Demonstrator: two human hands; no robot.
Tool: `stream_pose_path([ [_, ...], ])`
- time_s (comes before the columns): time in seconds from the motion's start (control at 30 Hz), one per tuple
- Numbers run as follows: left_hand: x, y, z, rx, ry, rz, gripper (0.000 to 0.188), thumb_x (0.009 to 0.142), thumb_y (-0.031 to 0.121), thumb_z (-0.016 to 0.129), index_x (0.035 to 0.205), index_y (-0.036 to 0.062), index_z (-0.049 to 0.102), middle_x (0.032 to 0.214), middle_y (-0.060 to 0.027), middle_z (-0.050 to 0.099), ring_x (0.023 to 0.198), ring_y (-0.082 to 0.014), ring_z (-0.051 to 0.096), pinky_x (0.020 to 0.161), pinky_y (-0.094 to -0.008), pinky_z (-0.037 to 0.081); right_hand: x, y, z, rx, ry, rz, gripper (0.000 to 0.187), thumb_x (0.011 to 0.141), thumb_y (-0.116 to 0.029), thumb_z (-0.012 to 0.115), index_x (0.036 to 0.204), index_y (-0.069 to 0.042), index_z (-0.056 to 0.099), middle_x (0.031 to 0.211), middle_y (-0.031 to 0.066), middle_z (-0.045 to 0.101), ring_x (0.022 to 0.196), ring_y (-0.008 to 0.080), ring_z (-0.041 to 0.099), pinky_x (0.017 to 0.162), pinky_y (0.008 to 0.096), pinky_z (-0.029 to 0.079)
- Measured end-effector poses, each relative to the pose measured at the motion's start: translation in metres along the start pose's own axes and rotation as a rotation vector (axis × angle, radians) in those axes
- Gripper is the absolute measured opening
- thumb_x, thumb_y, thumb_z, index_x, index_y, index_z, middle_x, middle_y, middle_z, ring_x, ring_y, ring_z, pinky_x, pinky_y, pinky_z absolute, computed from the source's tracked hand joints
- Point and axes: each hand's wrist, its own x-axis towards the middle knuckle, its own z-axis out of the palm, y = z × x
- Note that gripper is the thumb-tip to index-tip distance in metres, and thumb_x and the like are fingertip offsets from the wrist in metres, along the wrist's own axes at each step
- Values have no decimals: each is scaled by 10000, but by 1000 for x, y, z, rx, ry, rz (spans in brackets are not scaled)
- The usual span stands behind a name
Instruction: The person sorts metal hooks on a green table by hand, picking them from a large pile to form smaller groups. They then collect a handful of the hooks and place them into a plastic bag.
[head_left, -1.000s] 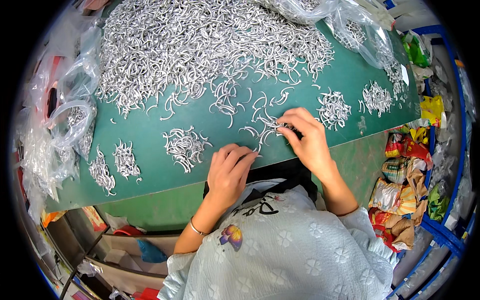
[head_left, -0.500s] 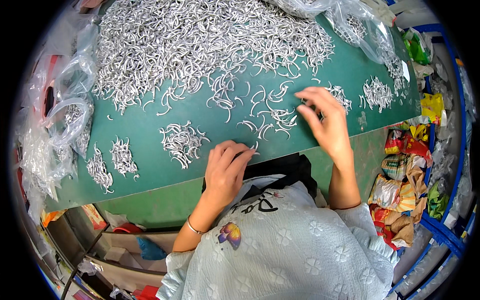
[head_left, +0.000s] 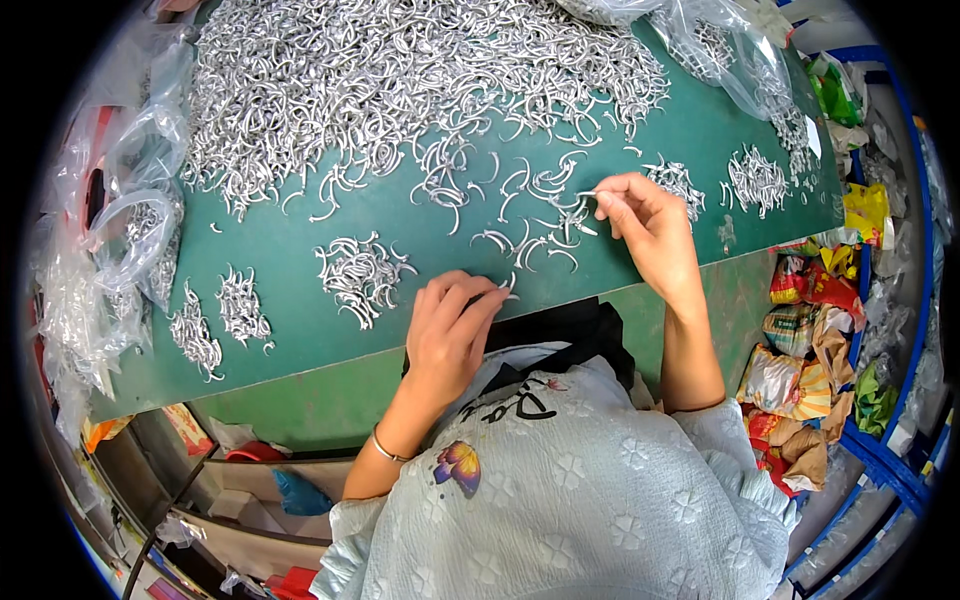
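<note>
Small curved silver metal pieces cover much of the green table (head_left: 270,260). My right hand (head_left: 650,230) pinches one curved metal piece (head_left: 586,194) between thumb and fingertips, just over a loose scatter of the same pieces (head_left: 545,240). Near the table's front edge, my left hand (head_left: 450,325) has its fingers bent and drawn together. Another curved piece (head_left: 513,286) pokes out at its fingertips. The large heap (head_left: 400,80) lies beyond both hands. To the left of my left hand sits a small pile (head_left: 362,275).
Two smaller piles (head_left: 242,305) lie farther left, and two more (head_left: 757,182) lie at the right. Clear plastic bags with metal pieces stand at the left edge (head_left: 150,230) and far right (head_left: 735,70). A blue shelf rack (head_left: 885,465) and coloured packets (head_left: 790,385) are beside the table.
My right hand's fingers have closed on a curved metal piece, where they were apart before. The left hand has barely moved.
</note>
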Motion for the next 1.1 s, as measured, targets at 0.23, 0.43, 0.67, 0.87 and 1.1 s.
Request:
stream_pose_path([
  [0.23,1,0,0,1,6,2,300,673,-69,727,953,34,697,931,-64,639,906,-277,583,781,-375,457,0,-9,0,-370,108,-209,96,895,-43,646,979,3,653,814,80,647,601,154,559,574,286,456],
  [0.43,0,0,0,3,-3,-3,302,679,-64,726,962,39,698,937,-62,637,913,-279,585,782,-375,454,-7,-13,-3,-514,169,-246,157,836,-11,675,991,-7,650,976,109,618,727,265,595,664,342,486],
  [0.67,-2,1,-3,20,-17,-3,299,694,-46,723,976,49,693,949,-51,635,930,-272,580,784,-374,409,1,-2,0,-678,226,-470,197,786,9,682,978,-34,669,985,102,600,899,318,545,798,405,448],
  [0.87,-3,1,-4,19,-13,-11,298,695,-44,722,977,46,691,954,-50,637,933,-270,579,782,-376,399,5,-10,9,-729,40,-578,136,774,6,680,900,-46,681,970,67,573,904,272,524,775,376,403],
  [1.1,-5,0,-4,9,-4,-18,301,697,-47,720,981,47,691,960,-48,637,932,-267,578,790,-377,404,12,-8,6,-596,-30,-584,81,813,-25,662,861,-53,603,943,56,559,899,261,509,771,367,383],
])
